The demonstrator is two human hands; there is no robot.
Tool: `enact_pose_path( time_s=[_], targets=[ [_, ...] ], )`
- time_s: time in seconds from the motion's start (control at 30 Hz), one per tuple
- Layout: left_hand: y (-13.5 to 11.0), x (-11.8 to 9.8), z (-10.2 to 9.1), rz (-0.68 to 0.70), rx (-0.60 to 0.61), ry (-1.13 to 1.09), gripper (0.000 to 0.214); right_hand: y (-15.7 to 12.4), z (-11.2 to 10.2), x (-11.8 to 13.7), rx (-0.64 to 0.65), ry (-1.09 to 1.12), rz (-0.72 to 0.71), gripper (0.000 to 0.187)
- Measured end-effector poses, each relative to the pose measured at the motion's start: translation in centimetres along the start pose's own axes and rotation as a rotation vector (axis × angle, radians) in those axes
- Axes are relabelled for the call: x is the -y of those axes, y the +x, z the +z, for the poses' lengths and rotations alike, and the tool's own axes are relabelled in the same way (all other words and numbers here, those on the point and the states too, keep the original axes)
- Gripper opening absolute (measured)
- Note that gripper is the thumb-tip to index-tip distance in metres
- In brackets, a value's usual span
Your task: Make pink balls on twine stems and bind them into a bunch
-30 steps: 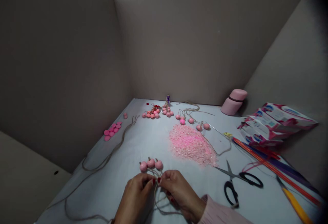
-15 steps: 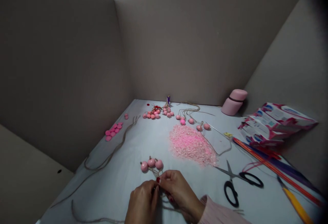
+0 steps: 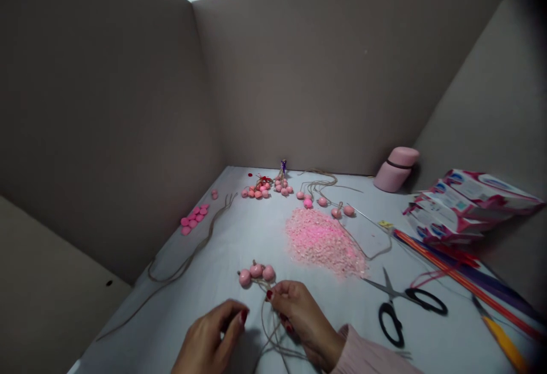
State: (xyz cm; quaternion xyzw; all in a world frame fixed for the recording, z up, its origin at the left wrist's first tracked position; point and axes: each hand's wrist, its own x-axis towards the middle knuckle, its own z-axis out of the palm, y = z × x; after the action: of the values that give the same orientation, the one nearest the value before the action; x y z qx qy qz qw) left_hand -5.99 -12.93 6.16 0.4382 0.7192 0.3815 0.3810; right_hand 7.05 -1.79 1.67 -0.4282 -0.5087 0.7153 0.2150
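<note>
My right hand (image 3: pixel 301 314) is closed in a pinch on thin twine (image 3: pixel 264 320), just below a small cluster of three pink beads (image 3: pixel 256 271). Loops and loose ends of that twine hang under its fingers and spread over the white tabletop. To the left, apart from the beads, is my left hand (image 3: pixel 211 337). Its thumb and index fingertips are brought together, and I cannot make out whether anything is between them.
Black-handled scissors (image 3: pixel 391 294) lie spread at right, beside a yellow cutter (image 3: pixel 504 342) and coloured strips (image 3: pixel 453 274). Ahead are a pink bead heap (image 3: pixel 325 243) and bead clusters (image 3: pixel 258 191). Loose cord (image 3: pixel 188 260) and pink discs (image 3: pixel 194 218) lie left. A pink flask (image 3: pixel 396 170) stands behind.
My left hand has come away from my right hand, moving left and down. Twine loops now show below my right hand, and the cord end at lower left is gone from there.
</note>
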Motion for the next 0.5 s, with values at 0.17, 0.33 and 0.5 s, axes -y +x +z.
enact_pose_path(
  time_s=[0.17, 0.33, 0.5],
  targets=[
    [3.8, 0.7, 2.4, -0.156, 0.072, -0.417, 0.023, 0.0, 0.0, -0.3, 0.002, -0.003, -0.006, 0.023],
    [3.2, 0.9, 3.1, -0.336, 0.117, -0.695, 0.036, 0.1, -0.2, -0.3, 0.018, -0.004, -0.011, 0.020],
    [0.9, 2.4, -1.1, -0.401, 0.001, -0.899, 0.042, -0.1, -0.1, -0.2, 0.013, 0.008, 0.015, 0.016]
  ],
)
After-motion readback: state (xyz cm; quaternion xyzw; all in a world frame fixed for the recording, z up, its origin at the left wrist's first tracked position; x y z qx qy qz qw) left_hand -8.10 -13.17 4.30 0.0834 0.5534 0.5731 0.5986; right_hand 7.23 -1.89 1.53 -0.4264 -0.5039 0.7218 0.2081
